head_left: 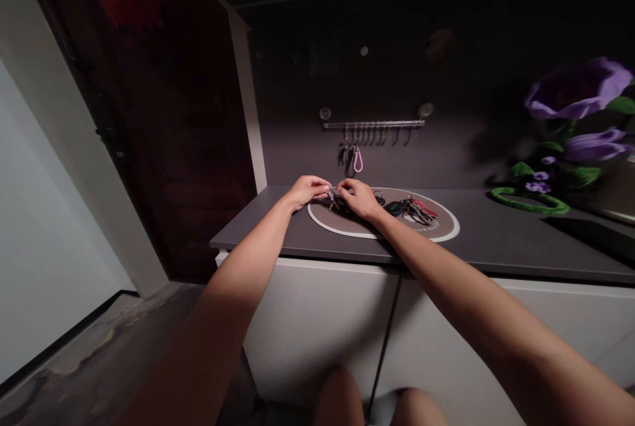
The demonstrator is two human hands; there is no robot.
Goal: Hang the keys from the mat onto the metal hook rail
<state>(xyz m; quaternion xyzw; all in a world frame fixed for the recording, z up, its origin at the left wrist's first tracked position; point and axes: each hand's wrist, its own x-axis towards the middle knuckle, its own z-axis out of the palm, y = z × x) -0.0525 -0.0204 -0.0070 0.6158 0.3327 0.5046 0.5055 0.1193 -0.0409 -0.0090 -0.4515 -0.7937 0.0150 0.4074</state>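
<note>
My left hand (308,190) pinches a small bunch of keys (333,198) above the left part of an oval brown mat (362,228) with a white rim. Close beside it, my right hand (358,197) has its fingers bent together at the top of the same bunch. Dark items lie partly hidden under my right hand. On the mat's right part rests a pile of keys (423,212) with red pieces, next to a dark fob (395,208).
A clear rail (374,125) with several hooks is on the dark wall, with keys and a pink loop (358,161) hanging. Purple flowers (578,92) with a green ring base (528,204) stand right on the grey counter (496,244). A dark door (188,115) is left.
</note>
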